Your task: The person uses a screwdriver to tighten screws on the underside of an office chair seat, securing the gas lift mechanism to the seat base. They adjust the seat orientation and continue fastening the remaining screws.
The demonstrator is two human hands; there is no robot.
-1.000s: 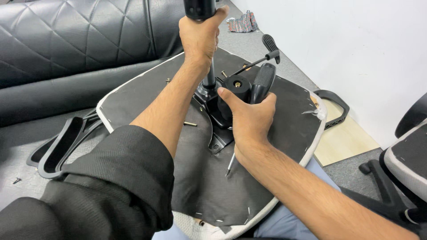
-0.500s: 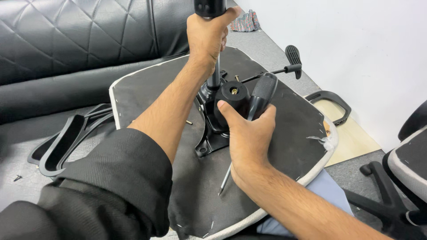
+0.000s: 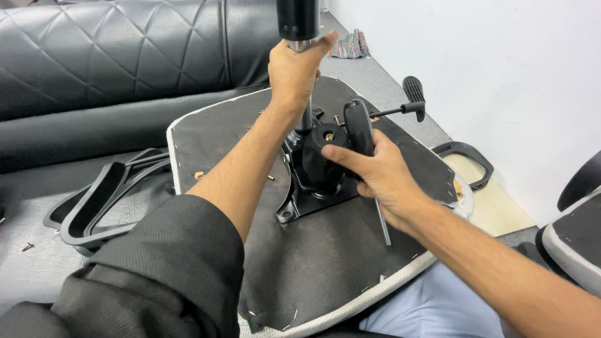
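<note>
An upturned office chair seat (image 3: 325,263), its dark fabric underside edged in pale trim, lies tilted across the person's lap, with a light blue trouser leg (image 3: 432,310) showing below its near edge. The left hand (image 3: 293,69) is clenched around the chrome gas lift column (image 3: 303,116), which rises upright from the black tilt mechanism (image 3: 313,188) bolted at the middle of the seat and ends in a wider black cylinder (image 3: 298,19) at the top of the frame. The right hand (image 3: 382,175) grasps a black-handled screwdriver (image 3: 363,147), handle up and steel shaft pointing down toward the fabric; its thumb stretches left to touch the round black tension knob (image 3: 325,150) on the mechanism. A thin adjustment lever with a black paddle grip (image 3: 413,97) juts from the mechanism toward the white wall (image 3: 476,62). A small brass-coloured screw (image 3: 270,178) lies on the fabric beside the left forearm, whose dark sleeve (image 3: 156,269) fills the lower left. Two black plastic armrest loops rest off the seat: one (image 3: 100,206) on the quilted black leather sofa (image 3: 94,81) to the left, another (image 3: 466,159) on the grey carpet near the wall, beside a pale wooden board (image 3: 501,209). A crumpled patterned cloth (image 3: 350,45) lies on the carpet farther back. Part of a second chair (image 3: 576,231) shows at the right edge.
</note>
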